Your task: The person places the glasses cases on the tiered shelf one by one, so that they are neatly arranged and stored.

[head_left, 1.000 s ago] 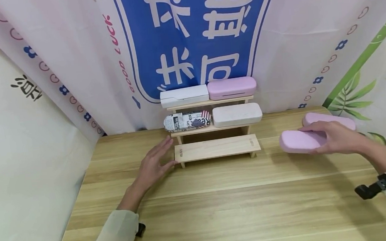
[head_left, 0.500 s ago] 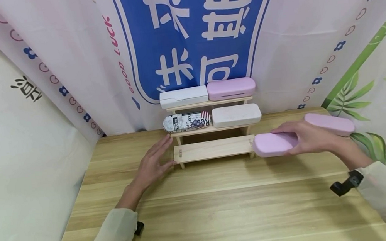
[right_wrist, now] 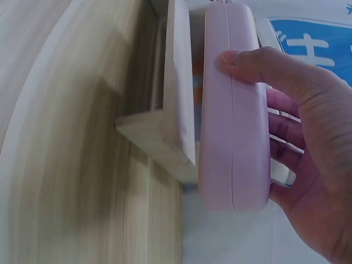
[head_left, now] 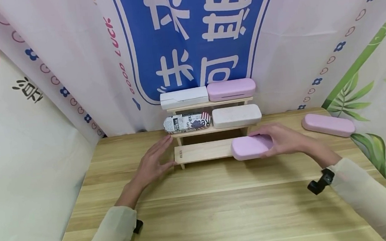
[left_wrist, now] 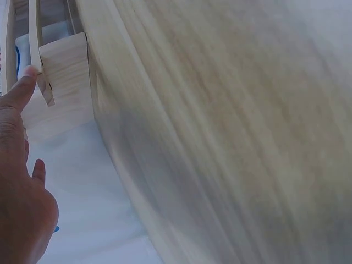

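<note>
My right hand (head_left: 283, 139) grips a pink glasses case (head_left: 249, 147) by its right end, thumb on the near side. The case hangs over the right part of the bottom step (head_left: 203, 151) of a three-tier wooden stand. In the right wrist view a narrow gap shows between the case (right_wrist: 234, 137) and the step's plank (right_wrist: 179, 82). Relaxed fingers of my left hand (head_left: 151, 161) rest at the stand's left side; a fingertip touches a plank end (left_wrist: 45, 88) in the left wrist view.
A white case (head_left: 184, 97) and a pink case (head_left: 232, 89) lie on the top step. The middle step bears a newsprint-patterned case (head_left: 187, 122) and a pale case (head_left: 237, 116). Another pink case (head_left: 328, 125) lies on the table's right. A printed curtain (head_left: 277, 50) hangs behind.
My right hand has carried the pink glasses case leftward, away from the other pink case on the table, to over the bottom step. The left hand has stayed at the stand.
</note>
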Motion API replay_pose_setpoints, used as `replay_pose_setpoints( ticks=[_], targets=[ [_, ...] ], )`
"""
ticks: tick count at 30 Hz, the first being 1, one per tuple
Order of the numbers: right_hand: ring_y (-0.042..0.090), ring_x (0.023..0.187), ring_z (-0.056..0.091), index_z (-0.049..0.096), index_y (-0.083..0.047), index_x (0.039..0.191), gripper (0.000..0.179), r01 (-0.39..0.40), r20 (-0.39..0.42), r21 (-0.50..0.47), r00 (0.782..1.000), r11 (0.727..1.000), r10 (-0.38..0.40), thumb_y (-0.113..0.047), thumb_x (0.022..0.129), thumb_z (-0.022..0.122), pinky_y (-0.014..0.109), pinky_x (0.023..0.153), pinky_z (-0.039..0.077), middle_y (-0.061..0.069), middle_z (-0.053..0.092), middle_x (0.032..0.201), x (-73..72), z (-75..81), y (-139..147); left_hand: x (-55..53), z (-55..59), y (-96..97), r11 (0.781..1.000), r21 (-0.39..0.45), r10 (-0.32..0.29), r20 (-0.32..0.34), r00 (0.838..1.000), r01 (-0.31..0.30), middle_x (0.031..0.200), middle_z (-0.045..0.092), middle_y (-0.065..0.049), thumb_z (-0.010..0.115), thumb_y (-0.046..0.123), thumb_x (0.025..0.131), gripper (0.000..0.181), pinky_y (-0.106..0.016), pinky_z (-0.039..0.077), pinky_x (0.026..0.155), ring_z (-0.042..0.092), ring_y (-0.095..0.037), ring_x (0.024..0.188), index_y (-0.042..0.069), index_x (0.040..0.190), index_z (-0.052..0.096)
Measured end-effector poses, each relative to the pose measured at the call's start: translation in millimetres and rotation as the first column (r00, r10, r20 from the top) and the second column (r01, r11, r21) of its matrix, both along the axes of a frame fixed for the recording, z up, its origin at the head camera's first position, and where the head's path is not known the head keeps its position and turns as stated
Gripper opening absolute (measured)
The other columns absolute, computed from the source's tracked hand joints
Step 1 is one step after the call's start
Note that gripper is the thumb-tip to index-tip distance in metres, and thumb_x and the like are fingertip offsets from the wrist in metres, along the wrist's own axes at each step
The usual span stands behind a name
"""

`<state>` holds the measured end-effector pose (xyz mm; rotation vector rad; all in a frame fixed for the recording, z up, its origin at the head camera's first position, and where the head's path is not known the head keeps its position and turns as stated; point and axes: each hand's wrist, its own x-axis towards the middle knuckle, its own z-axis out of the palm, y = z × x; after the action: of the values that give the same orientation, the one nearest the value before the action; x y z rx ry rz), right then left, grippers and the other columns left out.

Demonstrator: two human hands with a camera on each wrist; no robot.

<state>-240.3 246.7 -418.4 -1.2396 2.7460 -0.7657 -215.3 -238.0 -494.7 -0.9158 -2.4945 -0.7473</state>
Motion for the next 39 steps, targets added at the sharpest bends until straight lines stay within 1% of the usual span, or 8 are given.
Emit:
replay_pose_setpoints(
  ticks=[3,7,16,23,27,31,36,39],
  targets=[
    [0.031,0.118,0.068,0.071,-0.008,0.135,0.072,-0.01,0.004,-0.005,1.0,1.0,0.01,-0.029,0.072,0.098,0.052,0.1,0.057,0.012,0.072,0.132,-1.7,-2.6,-10,-0.4,0.6,-0.1,1.0,-0.01,0.002,0.007,1.0,-0.002,0.164,0.044,-0.02,0.099,0.013,0.071,0.101,-0.061,0.041,0.12,0.049,-0.044,0.145,0.0,0.156,0.047],
    [0.03,0.116,0.069,0.071,-0.008,0.135,0.072,-0.019,-0.009,-0.012,1.0,1.0,0.019,-0.032,0.073,0.097,0.049,0.098,0.058,0.012,0.073,0.129,-3.9,-3.3,-25,-1.2,0.6,-0.3,1.0,-0.019,0.012,0.005,1.0,-0.012,0.163,0.044,-0.02,0.099,0.014,0.071,0.102,-0.062,0.04,0.12,0.048,-0.044,0.145,0.001,0.157,0.046],
    [0.029,0.117,0.069,0.071,-0.006,0.136,0.073,-0.026,-0.04,-0.015,0.999,1.0,0.025,-0.035,0.073,0.094,0.046,0.097,0.059,0.013,0.073,0.131,-7.4,-5.2,-56,-3.0,-0.1,-0.2,1.0,-0.024,0.013,-0.04,0.999,-0.014,0.161,0.047,-0.02,0.1,0.016,0.069,0.102,-0.064,0.042,0.118,0.051,-0.044,0.144,-0.001,0.155,0.048],
    [0.032,0.118,0.067,0.071,-0.003,0.135,0.072,-0.039,-0.065,-0.021,0.997,0.999,0.037,-0.036,0.075,0.093,0.048,0.099,0.059,0.016,0.072,0.13,-9.5,-8.5,-77,-5.3,-0.9,-0.7,0.999,-0.047,0.023,-0.063,0.998,-0.026,0.159,0.05,-0.021,0.101,0.019,0.066,0.103,-0.06,0.04,0.12,0.053,-0.047,0.141,0.0,0.154,0.05],
    [0.029,0.112,0.067,0.071,-0.004,0.136,0.072,-0.039,-0.073,-0.026,0.997,0.999,0.037,-0.036,0.075,0.093,0.045,0.095,0.06,0.015,0.071,0.129,-9.6,-10.4,-89,-6.4,-0.8,-1.2,0.999,-0.033,0.005,-0.074,0.997,-0.008,0.156,0.052,-0.023,0.102,0.018,0.064,0.103,-0.06,0.04,0.12,0.054,-0.048,0.139,-0.002,0.152,0.053],
    [0.027,0.108,0.066,0.071,-0.004,0.136,0.074,-0.031,-0.094,-0.043,0.995,0.999,0.027,-0.035,0.073,0.095,0.043,0.09,0.06,0.015,0.069,0.129,-10.2,-12.1,-101,-6.9,-0.2,-1.6,1.0,-0.021,0.003,-0.069,0.998,-0.004,0.155,0.054,-0.022,0.102,0.018,0.063,0.102,-0.061,0.04,0.12,0.054,-0.048,0.139,-0.001,0.151,0.054],
    [0.032,0.114,0.067,0.072,-0.004,0.133,0.071,-0.025,-0.134,-0.06,0.991,0.998,0.017,-0.035,0.073,0.094,0.048,0.094,0.06,0.018,0.07,0.13,-10.7,-16.7,-113,-7.7,-0.5,-3.0,1.0,-0.01,0.001,-0.07,0.998,-0.002,0.155,0.054,-0.02,0.103,0.018,0.062,0.102,-0.061,0.04,0.12,0.054,-0.048,0.138,0.0,0.151,0.055],
    [0.033,0.116,0.068,0.073,-0.004,0.131,0.068,-0.037,-0.15,-0.082,0.988,0.996,0.024,-0.031,0.073,0.093,0.05,0.096,0.059,0.017,0.072,0.128,-11.4,-20.2,-119,-8.2,-0.1,-3.7,1.0,-0.01,-0.004,-0.075,0.997,0.003,0.155,0.055,-0.02,0.103,0.019,0.062,0.102,-0.061,0.041,0.12,0.054,-0.048,0.138,0.001,0.15,0.056]
  ],
)
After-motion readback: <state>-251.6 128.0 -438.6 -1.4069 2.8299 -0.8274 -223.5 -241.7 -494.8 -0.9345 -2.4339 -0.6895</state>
